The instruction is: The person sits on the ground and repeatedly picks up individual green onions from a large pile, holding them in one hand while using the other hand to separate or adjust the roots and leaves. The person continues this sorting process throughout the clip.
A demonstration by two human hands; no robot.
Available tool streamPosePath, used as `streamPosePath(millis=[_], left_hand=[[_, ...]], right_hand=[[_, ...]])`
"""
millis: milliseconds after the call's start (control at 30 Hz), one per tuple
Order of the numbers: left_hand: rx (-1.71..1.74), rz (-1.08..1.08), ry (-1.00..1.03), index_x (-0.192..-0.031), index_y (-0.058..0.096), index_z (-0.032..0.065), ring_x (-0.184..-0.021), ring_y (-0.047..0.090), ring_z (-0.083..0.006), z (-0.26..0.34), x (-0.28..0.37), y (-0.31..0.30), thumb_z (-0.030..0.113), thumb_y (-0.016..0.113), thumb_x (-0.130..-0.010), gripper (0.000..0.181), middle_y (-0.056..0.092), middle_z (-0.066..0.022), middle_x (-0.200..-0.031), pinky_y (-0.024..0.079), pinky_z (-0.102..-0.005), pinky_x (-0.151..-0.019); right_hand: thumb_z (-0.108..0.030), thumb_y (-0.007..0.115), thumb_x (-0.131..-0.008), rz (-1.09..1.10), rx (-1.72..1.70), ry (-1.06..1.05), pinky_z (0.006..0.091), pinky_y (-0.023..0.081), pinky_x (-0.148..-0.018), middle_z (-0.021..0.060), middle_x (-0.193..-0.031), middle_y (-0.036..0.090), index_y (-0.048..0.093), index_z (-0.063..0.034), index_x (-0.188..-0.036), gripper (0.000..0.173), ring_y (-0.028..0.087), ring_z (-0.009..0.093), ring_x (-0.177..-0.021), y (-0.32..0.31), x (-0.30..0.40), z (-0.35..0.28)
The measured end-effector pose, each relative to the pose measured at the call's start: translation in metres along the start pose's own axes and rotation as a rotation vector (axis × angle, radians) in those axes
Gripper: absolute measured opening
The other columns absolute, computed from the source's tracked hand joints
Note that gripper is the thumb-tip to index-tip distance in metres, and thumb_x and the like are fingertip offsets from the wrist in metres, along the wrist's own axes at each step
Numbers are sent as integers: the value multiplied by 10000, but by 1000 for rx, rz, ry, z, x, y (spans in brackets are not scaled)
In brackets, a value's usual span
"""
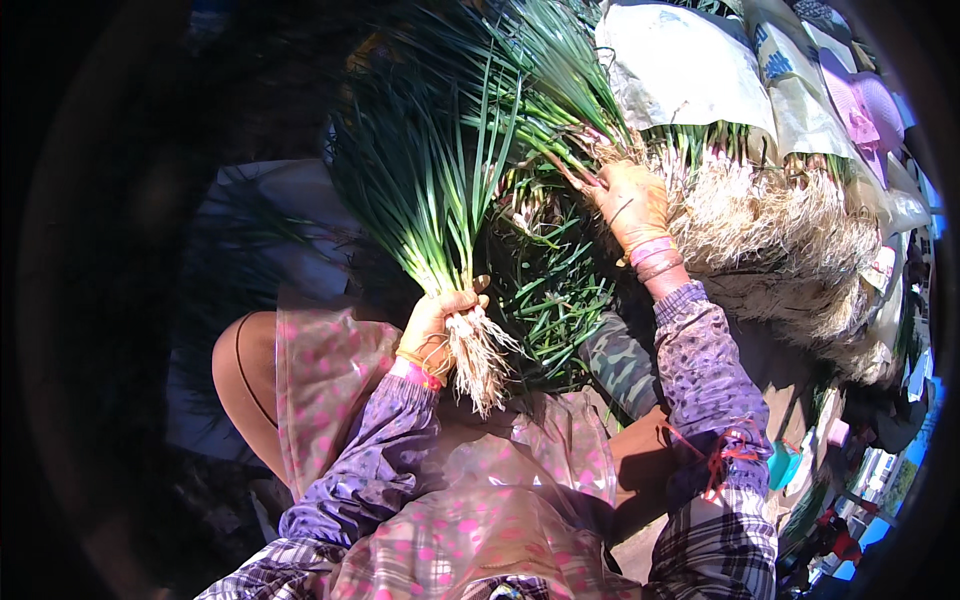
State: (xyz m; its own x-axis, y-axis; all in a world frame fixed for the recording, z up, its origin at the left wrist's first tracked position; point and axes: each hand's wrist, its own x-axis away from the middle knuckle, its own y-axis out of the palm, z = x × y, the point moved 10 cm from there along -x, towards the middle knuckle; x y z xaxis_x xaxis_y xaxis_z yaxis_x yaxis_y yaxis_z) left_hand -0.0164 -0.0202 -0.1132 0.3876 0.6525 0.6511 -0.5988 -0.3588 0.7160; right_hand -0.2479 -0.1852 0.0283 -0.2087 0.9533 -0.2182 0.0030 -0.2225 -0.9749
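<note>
My left hand, in a yellowish glove, is closed around a bunch of green onions just above its pale bulbs and roots. The long leaves fan up and away, and the roots hang below my fist. Up and to the right, my gloved right hand grips the lower stems of some more green onions, beside a leafy pile with dry roots. My right fingertips are partly hidden by the hand and stems. Loose green leaves lie between my two arms.
Stacked green onions with thick roots stand at the right, partly covered by white woven sacks. A camouflage-patterned boot or trouser leg is below the loose leaves. A pale sheet lies in shadow at left. A pink hat is at upper right.
</note>
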Motion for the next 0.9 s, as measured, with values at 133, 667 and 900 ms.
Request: streamPosePath(millis=[133, 667, 900], left_hand=[[372, -323, -298, -1261, 504, -50, -716, 642, -177, -12, 17, 58, 4, 594, -850, 424, 673, -136, -985, 559, -286, -637], [236, -312, -35, -982, 573, 17, -1190, 561, -351, 16, 22, 84, -51, 606, -803, 194, 560, -227, -1289, 494, -503, -983], [262, -371, -233, -1243, 548, -35, -1066, 635, -300, -10, 26, 75, 9, 584, -830, 417, 642, -154, -1149, 521, -448, -924]], right_hand=[[-215, 614, -767, -236, 135, 72, 417, 522, -736, 162, -802, 700, 736, -66, -797, 194, 687, 331, -806, 62, -4, 30], [-296, 630, -940, -962, -1696, 366, 231, 465, -809, 25, -935, 660, 656, 16, -1057, 334, 591, 88, -877, -12, 125, -72], [-381, 625, -938, -1288, -1601, 496, 241, 480, -698, 1, -853, 657, 689, -64, -1035, 338, 575, 76, -741, 28, 152, -124]])
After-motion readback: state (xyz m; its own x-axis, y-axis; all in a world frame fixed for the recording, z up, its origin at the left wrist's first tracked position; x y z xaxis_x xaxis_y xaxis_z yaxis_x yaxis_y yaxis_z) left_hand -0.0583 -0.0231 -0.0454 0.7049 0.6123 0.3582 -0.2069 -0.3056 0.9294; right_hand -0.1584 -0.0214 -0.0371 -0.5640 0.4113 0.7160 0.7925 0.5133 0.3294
